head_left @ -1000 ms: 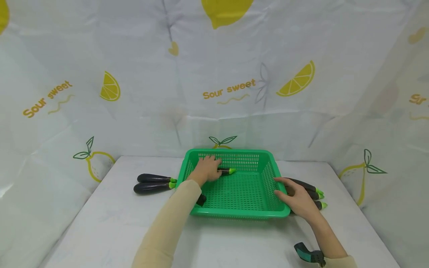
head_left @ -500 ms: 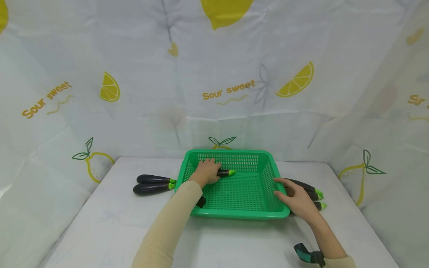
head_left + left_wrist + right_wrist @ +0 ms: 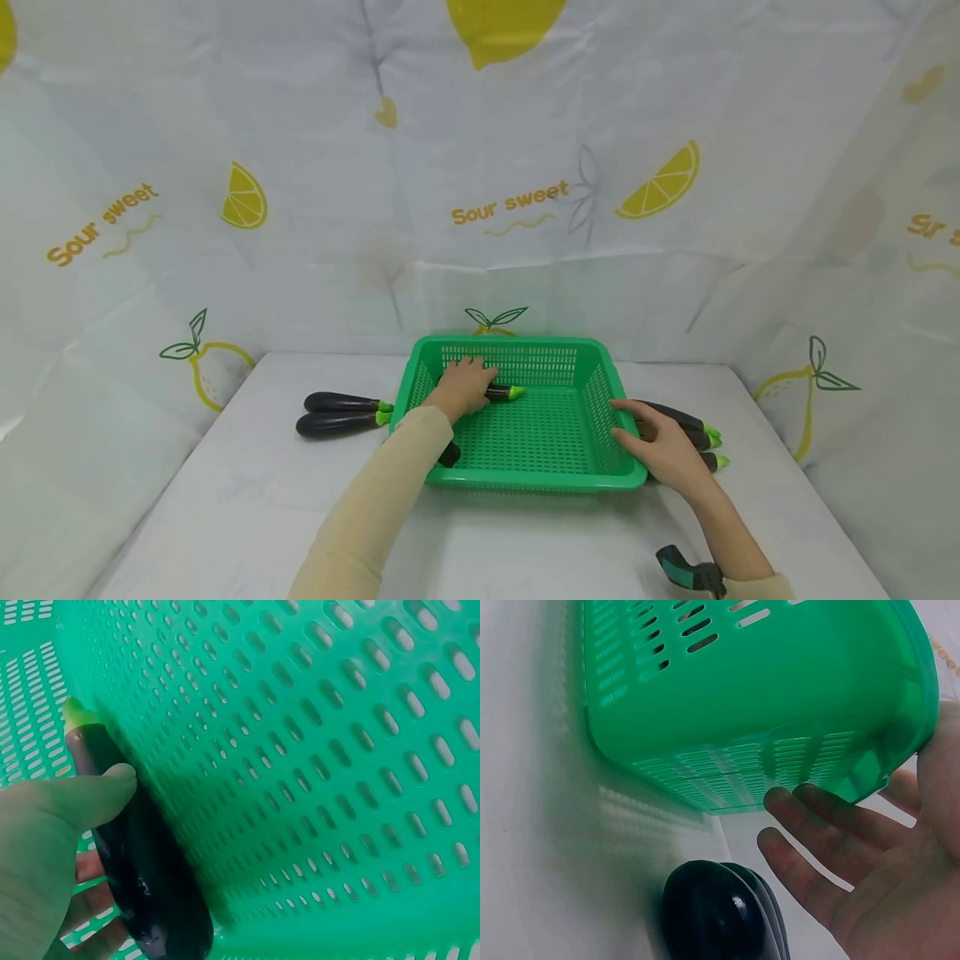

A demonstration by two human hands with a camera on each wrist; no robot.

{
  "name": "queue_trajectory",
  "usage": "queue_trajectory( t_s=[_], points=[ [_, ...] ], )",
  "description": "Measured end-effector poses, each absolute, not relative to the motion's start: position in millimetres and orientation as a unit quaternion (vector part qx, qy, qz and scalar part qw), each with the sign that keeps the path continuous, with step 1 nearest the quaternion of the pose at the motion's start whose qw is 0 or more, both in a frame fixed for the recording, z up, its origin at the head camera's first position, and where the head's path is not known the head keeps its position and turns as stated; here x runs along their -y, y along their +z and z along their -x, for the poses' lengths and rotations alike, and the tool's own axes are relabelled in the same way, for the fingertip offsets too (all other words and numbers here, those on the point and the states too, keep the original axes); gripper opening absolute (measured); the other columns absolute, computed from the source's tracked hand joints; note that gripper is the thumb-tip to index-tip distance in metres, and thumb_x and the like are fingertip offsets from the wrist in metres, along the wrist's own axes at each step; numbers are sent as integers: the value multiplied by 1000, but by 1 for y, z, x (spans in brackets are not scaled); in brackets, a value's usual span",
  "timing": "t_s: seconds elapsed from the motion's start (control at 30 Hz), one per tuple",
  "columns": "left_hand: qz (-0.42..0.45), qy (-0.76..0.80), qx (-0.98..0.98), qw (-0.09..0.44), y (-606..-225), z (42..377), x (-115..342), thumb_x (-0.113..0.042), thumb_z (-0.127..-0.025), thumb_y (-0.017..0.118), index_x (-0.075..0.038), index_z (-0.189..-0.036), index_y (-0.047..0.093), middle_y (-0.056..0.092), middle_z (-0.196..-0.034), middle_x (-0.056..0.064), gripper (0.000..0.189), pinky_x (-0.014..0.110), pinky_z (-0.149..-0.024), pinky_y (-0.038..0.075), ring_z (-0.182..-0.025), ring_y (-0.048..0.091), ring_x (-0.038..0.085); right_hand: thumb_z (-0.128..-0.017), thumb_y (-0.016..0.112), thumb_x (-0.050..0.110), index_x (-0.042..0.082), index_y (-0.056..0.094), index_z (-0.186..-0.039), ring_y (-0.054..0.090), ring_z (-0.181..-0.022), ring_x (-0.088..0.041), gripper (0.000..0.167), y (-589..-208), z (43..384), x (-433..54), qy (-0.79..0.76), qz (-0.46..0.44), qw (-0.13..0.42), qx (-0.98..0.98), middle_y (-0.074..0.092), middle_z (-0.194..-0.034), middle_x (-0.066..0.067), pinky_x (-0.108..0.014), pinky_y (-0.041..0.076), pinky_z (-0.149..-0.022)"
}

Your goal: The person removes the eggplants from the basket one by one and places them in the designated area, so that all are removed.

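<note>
In the head view, my left hand [image 3: 463, 389] reaches into the green plastic basket [image 3: 525, 481] near its back left. It grips a dark purple eggplant [image 3: 146, 855], thumb across the top and fingers underneath, as the left wrist view shows. The eggplant's bright green stem end [image 3: 517, 392] points right and lies low inside the basket. My right hand [image 3: 670, 446] holds the basket's right rim, with some fingers along the outside wall in the right wrist view. Beneath that hand, more eggplants [image 3: 678, 414] lie on the table, partly hidden by the hand and basket.
Two eggplants [image 3: 341, 423] lie side by side on the white table [image 3: 247, 492], left of the basket. A white curtain [image 3: 337, 208] with lemon prints rises behind and at both sides. A dark strap [image 3: 693, 575] sits around the right wrist.
The eggplant in my left hand has shifted very slightly toward me inside the basket. My right hand stays at the rim, and the basket has barely moved.
</note>
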State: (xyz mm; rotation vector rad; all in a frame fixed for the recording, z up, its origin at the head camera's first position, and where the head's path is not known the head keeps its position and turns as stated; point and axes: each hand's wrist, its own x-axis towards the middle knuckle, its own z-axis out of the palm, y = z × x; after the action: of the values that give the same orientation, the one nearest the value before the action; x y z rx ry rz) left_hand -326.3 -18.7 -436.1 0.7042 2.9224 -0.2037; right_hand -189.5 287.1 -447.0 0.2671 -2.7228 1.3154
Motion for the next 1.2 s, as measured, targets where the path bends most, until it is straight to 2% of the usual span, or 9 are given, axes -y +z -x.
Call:
queue_trajectory(
  t_s=[0.27, 0.4, 0.6, 0.77, 1.0, 1.2],
  points=[
    [-236, -51, -967, 76, -438, 323, 19, -24, -101, 65, -23, -153, 46, 38, -159, 14, 55, 52, -114, 34, -145, 38, 35, -100, 66, 26, 4, 53, -145, 60, -120, -44, 52, -447, 188, -287, 437, -87, 49, 894, 51, -143, -30, -31, 55, -80],
    [-238, -51, -967, 73, -437, 323, 21, -22, -102, 64, -24, -150, 50, 42, -157, 13, 50, 51, -111, 38, -140, 44, 33, -100, 66, 27, 4, 53, -145, 60, -120, -43, 52, -446, 188, -286, 437, -89, 49, 894, 51, -143, -30, -30, 54, -79],
    [-252, -86, -962, 61, -430, 323, 22, -25, -101, 63, -25, -148, 52, 49, -151, 10, 49, 48, -107, 43, -136, 49, 30, -101, 66, 27, 4, 53, -145, 60, -120, -43, 52, -445, 189, -287, 436, -89, 50, 894, 50, -144, -30, -29, 54, -79],
    [-267, -96, -957, 59, -421, 320, 23, -27, -101, 61, -25, -147, 53, 49, -150, 11, 47, 49, -107, 42, -135, 49, 31, -101, 66, 27, 4, 53, -145, 59, -122, -44, 52, -444, 188, -286, 433, -89, 51, 896, 50, -144, -29, -30, 54, -81],
    [-280, -104, -952, 63, -403, 317, 27, -29, -101, 60, -24, -152, 50, 45, -155, 11, 52, 50, -113, 36, -144, 40, 33, -101, 66, 27, 4, 52, -146, 60, -121, -44, 53, -444, 188, -287, 437, -88, 49, 894, 49, -145, -30, -28, 54, -79],
    [-284, -105, -952, 48, -389, 312, 35, -30, -99, 61, -24, -149, 53, 52, -146, 10, 51, 47, -106, 43, -132, 49, 30, -101, 66, 27, 3, 52, -146, 60, -120, -45, 53, -445, 188, -286, 433, -87, 49, 896, 49, -144, -30, -28, 54, -78]
  ],
)
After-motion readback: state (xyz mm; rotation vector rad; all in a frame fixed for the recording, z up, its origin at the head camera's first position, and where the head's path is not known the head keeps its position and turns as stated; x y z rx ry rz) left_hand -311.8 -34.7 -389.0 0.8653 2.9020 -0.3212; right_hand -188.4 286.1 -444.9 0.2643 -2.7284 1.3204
